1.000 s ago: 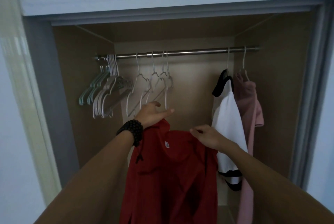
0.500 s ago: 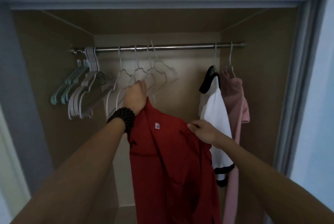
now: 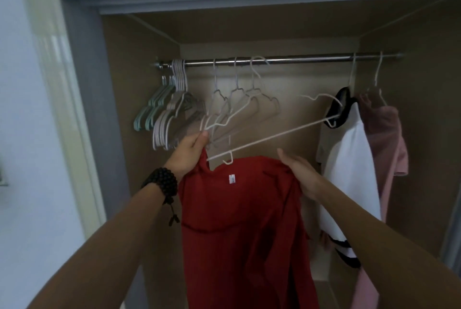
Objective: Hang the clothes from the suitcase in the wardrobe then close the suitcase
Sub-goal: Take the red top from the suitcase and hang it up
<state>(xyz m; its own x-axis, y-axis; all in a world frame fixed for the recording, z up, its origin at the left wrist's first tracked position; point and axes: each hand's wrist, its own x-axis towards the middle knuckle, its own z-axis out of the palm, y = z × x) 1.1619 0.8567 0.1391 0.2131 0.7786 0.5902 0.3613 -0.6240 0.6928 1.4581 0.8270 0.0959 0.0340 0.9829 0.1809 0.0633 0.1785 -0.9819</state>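
**Hanger off the rail, red top not yet on it**

Step in hand, as I read it: getting 1 hanger into the red top (image 3: 244, 221) before it goes up on the rail (image 3: 287, 60). Landmark = the rail throughout.

Nearest, well below the rail: both forearms reach up from the bottom corners, a black bead bracelet (image 3: 161, 181) on the left wrist. The red top hangs between the hands, neck opening facing up, white label visible.

Left hand (image 3: 188, 152), below the rail's left-centre: fingers closed, pinching the top's left shoulder & 1 end of a white wire hanger (image 3: 272, 135) together. The hanger is clear of the rail, tilted, its far end rising to the right.

Right hand (image 3: 299, 171), below the rail's middle: grips the right shoulder, fingers curled into cloth, thumb up & loose.

Next move prob. needs the hanger's free end fed down through the neck, right hand spreading the collar. Risk: fabric slipping from the left pinch.

Farther back on the rail: spare hangers (image 3: 172, 114) bunched left, 3 more near centre, a white top (image 3: 349, 159) & a pink top (image 3: 385, 139) at the right end. Suitcase not in view.
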